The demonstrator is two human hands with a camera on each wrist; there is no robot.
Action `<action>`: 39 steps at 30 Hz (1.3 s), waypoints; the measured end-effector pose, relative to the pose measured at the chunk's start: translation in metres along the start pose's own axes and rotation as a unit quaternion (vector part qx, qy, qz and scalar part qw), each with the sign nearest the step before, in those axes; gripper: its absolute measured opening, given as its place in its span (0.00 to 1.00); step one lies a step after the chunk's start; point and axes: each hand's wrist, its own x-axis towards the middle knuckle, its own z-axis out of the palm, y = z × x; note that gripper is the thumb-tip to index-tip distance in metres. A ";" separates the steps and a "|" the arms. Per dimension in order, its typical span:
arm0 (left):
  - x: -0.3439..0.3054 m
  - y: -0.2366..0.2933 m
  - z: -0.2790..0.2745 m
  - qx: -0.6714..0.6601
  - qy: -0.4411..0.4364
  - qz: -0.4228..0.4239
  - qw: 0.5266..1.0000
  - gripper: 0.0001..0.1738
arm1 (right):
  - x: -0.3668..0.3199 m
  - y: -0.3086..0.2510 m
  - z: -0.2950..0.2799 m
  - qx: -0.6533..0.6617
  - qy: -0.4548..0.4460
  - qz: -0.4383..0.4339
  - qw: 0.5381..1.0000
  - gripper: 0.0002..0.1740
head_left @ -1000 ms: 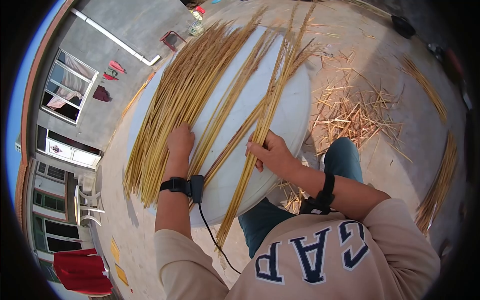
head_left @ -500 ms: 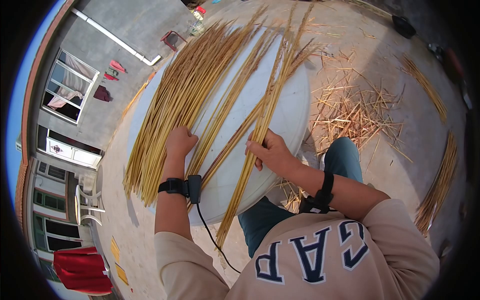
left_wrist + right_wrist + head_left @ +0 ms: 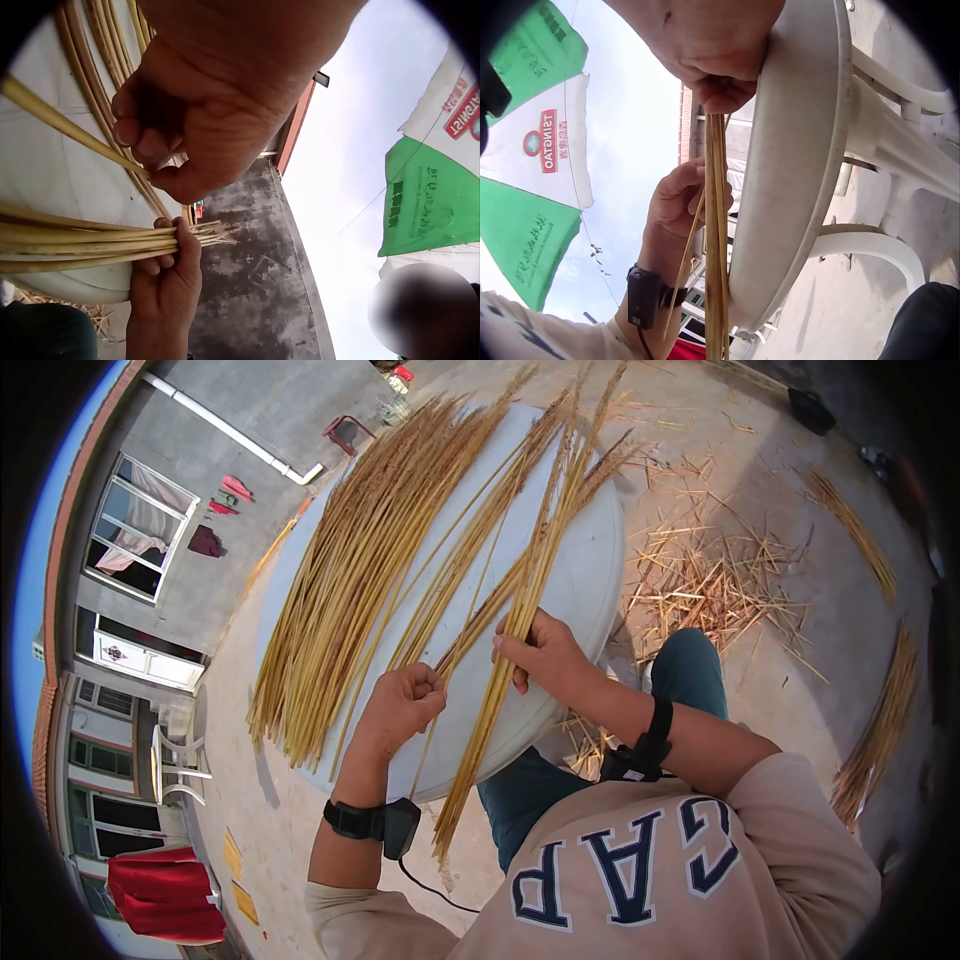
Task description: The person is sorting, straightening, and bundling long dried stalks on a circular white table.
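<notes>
Between thumb and fingertips, my left hand pinches a single yellow stalk, whose lower end passes the thumb. My right hand grips a slim bundle of stalks, which slants over the near side of the round white table. The feathery brown heads of that bundle point to the far side. A wide layer of similar stalks covers the table's left part. A smaller group of stalks lies between that layer and the held bundle, its lower ends partly behind my left hand.
Broken straw is heaped on the ground right of the table. Two more stalk bundles lie farther right. A white plastic chair stands at the left, near a red cloth. My knee is beside the table edge.
My left hand has come off the edge of the wide layer, moving right and towards me with one stalk pinched. My right hand keeps its grip on the bundle, almost still.
</notes>
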 end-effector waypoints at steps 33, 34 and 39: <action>0.024 -0.041 -0.028 0.183 0.196 0.164 0.949 0.11 | 0.002 -0.002 0.006 0.057 0.014 0.033 0.998 0.10; 0.029 -0.050 -0.038 0.242 0.190 0.166 0.937 0.13 | 0.001 -0.002 0.006 0.050 0.020 0.034 0.998 0.10; 0.046 -0.072 -0.066 0.256 0.251 0.166 0.919 0.14 | -0.002 -0.003 0.008 0.035 0.029 0.025 0.999 0.09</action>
